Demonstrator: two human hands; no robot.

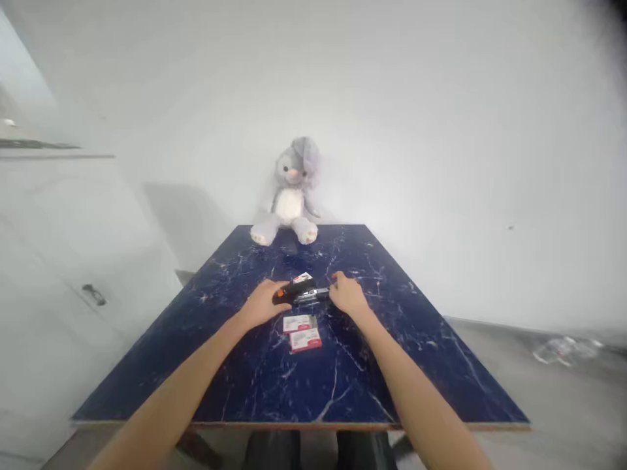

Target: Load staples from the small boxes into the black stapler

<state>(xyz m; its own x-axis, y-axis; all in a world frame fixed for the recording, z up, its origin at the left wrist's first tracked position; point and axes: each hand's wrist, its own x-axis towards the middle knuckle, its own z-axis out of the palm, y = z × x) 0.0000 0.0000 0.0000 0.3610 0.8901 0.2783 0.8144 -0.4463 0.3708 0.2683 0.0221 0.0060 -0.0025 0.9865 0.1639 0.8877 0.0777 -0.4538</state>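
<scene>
My left hand (264,303) is closed around one end of a black stapler (298,289) with an orange mark on it. A metal part of the stapler shows towards its right end. There my right hand (347,294) has its fingers closed on that end; exactly what they pinch is too small to tell. Just behind the stapler lies a small white and red box (302,277), partly hidden by it. In front of my hands a white and red staple box (296,324) lies flat, touching or nearly touching a second staple box (305,340).
The dark blue marbled table (245,385) narrows away from me to a white wall. A grey and white plush rabbit (290,202) sits at its far edge. Clear plastic wrapping (565,350) lies on the floor to the right. A white door with a handle (94,294) stands left.
</scene>
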